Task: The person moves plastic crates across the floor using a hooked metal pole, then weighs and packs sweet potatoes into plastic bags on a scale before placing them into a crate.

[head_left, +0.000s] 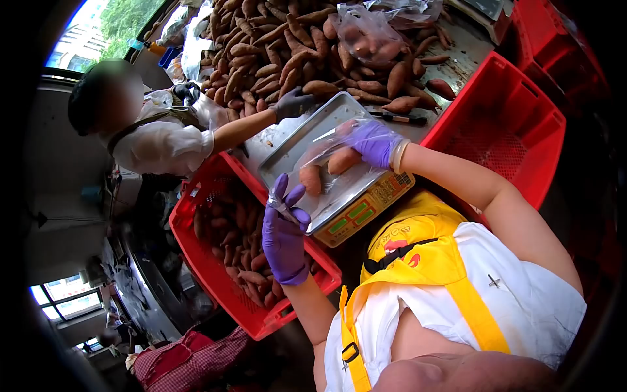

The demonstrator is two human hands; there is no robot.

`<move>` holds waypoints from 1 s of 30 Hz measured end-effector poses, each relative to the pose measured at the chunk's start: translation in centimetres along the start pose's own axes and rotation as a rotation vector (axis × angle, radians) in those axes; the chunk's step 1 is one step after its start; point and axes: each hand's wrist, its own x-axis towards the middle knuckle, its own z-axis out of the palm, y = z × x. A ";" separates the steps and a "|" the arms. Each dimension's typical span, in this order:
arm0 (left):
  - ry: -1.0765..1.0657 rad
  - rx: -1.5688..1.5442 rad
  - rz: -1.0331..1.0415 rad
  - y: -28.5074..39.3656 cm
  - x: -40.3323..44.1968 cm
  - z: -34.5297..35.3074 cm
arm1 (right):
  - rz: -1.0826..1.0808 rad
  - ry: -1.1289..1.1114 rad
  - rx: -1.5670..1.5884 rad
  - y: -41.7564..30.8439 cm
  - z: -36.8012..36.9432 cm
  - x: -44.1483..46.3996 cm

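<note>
My right hand (375, 144), in a purple glove, grips the top of a clear plastic bag (339, 183). Inside the bag are a few sweet potatoes (344, 160), lying above the metal pan of a digital scale (385, 196). My left hand (285, 242), also purple-gloved with pale tape around a finger, is raised beside the scale's left edge. Its fingers are apart, close to the bag; I cannot tell whether they touch it. A black marker (400, 118) lies behind the scale.
A big heap of sweet potatoes (261, 59) covers the table, with a filled bag (369, 42) on it. Red crates stand left (255, 326) and right (535, 137) of the scale; the left one holds sweet potatoes. A co-worker's dark-gloved hand (292, 104) reaches to the heap.
</note>
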 end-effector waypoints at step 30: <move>0.011 0.857 0.038 -10.5 -1.9 -5.6 | -0.092 -0.319 1.000 -14.5 5.8 5.8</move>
